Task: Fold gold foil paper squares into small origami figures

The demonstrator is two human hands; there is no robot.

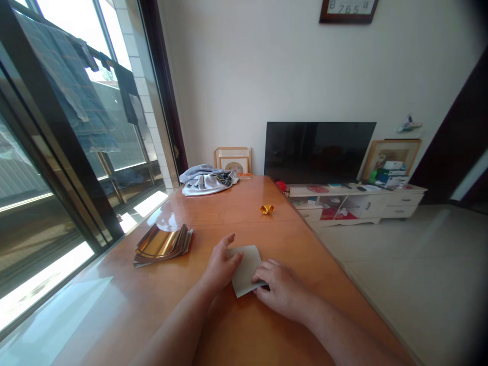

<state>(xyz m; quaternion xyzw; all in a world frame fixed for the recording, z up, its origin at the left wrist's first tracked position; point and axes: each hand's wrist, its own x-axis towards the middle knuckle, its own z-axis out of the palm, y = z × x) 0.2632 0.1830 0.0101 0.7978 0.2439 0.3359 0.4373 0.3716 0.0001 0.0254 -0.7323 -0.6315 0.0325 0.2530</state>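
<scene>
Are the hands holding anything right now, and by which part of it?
A piece of paper: the right hand pinches its lower right side; the left hand has its thumb over the left edge, its grip unclear.

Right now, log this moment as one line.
left hand: thumb on pale sheet, left edge | right hand: pinching its right edge | gold stack: on table, left | gold piece: on table, beyond hands

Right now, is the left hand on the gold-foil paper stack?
No, the left hand has its thumb on the pale paper sheet, apart from the gold-foil paper stack.
</scene>
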